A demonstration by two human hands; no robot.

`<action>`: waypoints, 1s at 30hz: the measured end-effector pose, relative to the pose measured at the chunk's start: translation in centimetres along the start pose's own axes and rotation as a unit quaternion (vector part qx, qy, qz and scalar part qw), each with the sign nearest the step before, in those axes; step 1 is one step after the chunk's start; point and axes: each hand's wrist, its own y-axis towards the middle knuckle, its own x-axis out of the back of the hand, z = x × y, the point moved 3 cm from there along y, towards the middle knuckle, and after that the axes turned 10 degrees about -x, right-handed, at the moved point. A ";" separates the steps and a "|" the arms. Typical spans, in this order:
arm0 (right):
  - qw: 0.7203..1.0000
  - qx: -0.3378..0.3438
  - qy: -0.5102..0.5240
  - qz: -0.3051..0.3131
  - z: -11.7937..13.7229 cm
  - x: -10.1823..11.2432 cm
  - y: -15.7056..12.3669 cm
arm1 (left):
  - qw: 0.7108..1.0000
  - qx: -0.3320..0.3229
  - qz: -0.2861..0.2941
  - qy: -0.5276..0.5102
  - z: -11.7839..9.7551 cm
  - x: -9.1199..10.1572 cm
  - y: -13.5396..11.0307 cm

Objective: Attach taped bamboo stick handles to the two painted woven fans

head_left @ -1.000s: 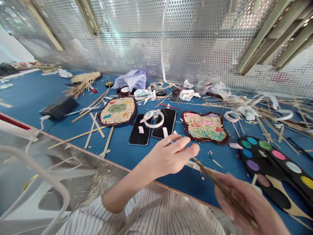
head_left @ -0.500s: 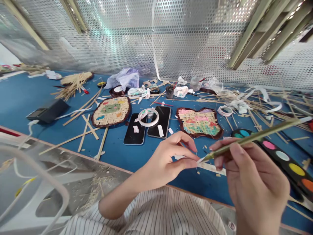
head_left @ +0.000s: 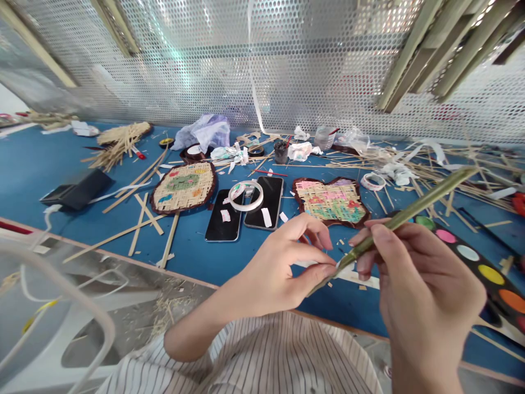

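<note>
My right hand (head_left: 414,284) grips a long olive-green brush (head_left: 414,210) that slants up to the right. My left hand (head_left: 287,262) pinches the brush's lower tip between thumb and forefinger, close to my striped shirt. Both hands hover over the near edge of the blue table (head_left: 33,169). Just beyond them lie a painted woven mat (head_left: 330,201) and, to the right, a black paint palette (head_left: 479,262) with coloured wells.
Two black phones (head_left: 241,210) lie flat with a tape roll (head_left: 246,196) on them. A second woven mat (head_left: 183,186) sits left of them. Bamboo strips (head_left: 430,175), crumpled tissue, small cups and a black box (head_left: 76,189) litter the table. A perforated metal wall (head_left: 287,65) backs it.
My right hand has risen from the lower right and swung the brush up across the view. My left hand has closed from loosely open to a pinch on the brush tip.
</note>
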 end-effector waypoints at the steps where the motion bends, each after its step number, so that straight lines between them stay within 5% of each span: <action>1: 1.000 0.010 -0.009 0.002 0.2 0.0 -0.1 | 1.000 -0.006 0.000 0.018 -0.2 0.0 0.0; 7: 0.997 0.057 -0.054 -0.020 1.0 -0.2 -0.8 | 0.975 -0.072 -0.026 0.210 -2.0 -0.8 -0.6; 12: 0.998 0.054 -0.023 -0.022 1.0 -0.3 -0.9 | 0.963 -0.079 -0.053 0.253 -3.0 -1.3 -1.0; 21: 0.997 -0.027 0.029 0.060 -0.8 0.1 -0.1 | 0.998 -0.014 -0.030 0.047 -1.8 -0.8 -1.3; 30: 0.977 -0.076 0.117 0.162 -1.4 0.1 0.3 | 0.987 0.085 -0.071 -0.120 0.0 -1.9 -2.0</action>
